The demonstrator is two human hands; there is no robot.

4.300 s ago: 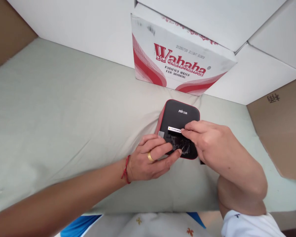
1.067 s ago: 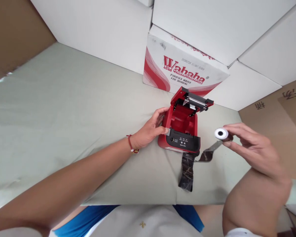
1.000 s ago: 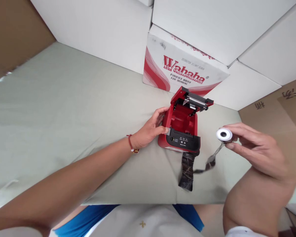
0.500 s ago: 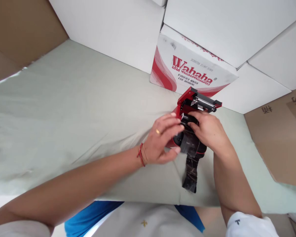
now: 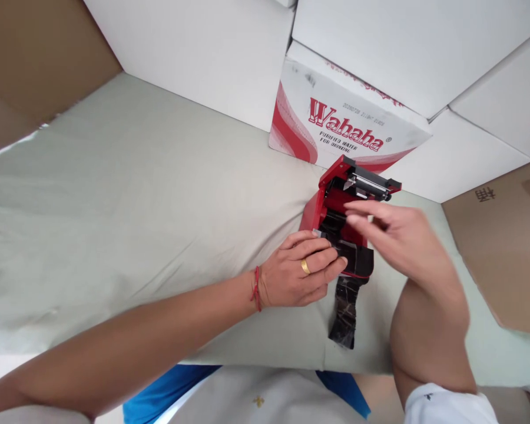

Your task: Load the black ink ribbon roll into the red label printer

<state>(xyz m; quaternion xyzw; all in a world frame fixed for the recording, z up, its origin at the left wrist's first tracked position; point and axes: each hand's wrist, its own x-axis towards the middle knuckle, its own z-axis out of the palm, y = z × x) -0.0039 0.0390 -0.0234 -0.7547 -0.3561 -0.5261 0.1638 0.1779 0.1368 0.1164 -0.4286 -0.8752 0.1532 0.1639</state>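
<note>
right hand [image 5: 401, 235] first: thumb and index fingertips are only a little apart, a narrow grip with nothing i can see between them, just over the open printer. the hand points left, wrist bent sharply, forearm coming up from the lower right of the frame. left hand [image 5: 298, 271] is palm down, fingers laid side by side across the front of the printer and over the black strip. can't tell if that grip is pinching anything or only pressing. its forearm runs in diagonally from the lower left, with a red bracelet [image 5: 257, 288] and a gold ring [image 5: 305, 267].

the printer [image 5: 310, 215] is right of center, long axis mostly up and down the frame, front toward the bottom, lid [image 5: 366, 178] tipped up at the far end. dark roll [image 5: 333, 221] sits inside, lying side to side. the strip [image 5: 345, 312] hangs off the front and runs down toward the near edge of the worktop [image 5: 159, 206].

above it, the white and red carton [image 5: 351, 126] reads "wahaha", "purified water for drinking"; the code line is too blurry. far right there's brown cardboard [image 5: 490, 253] with dark chinese characters, one cut off by the frame.
</note>
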